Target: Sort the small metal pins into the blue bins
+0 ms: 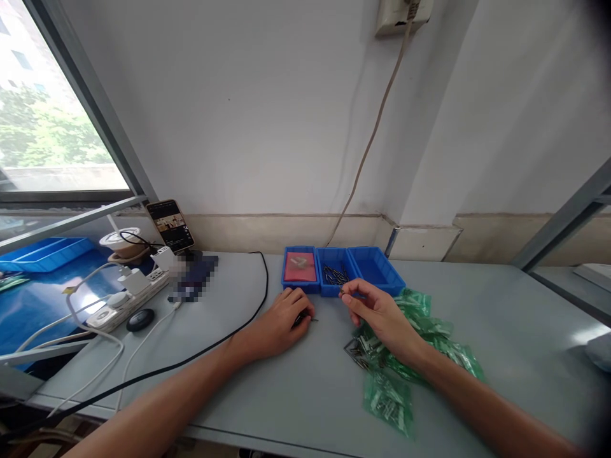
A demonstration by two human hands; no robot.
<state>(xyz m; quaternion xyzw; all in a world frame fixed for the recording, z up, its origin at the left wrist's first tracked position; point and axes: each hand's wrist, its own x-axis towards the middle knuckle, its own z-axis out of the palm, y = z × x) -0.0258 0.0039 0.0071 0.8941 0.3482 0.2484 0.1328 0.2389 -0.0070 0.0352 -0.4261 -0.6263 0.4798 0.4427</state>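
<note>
My left hand (290, 318) rests on the grey table with its fingers curled round a small dark object (300, 317), from which a thin tip points right. Raised in front of the blue bins, my right hand (365, 306) pinches something small that I cannot make out between thumb and fingers. The left blue bin (285, 284) holds a red piece (300, 267) with small clear items on it. Dark metal pins (335, 275) lie in the middle bin. The right bin (377, 267) shows a bare floor. Under my right forearm are green plastic bags (389, 397) with metal parts.
A black cable (214, 348) crosses the table left of my left hand. Further left are a power strip (128, 302), a round black object (140, 320), a propped phone (170, 225) and a lidded cup (124, 240). Metal frame bars flank the table.
</note>
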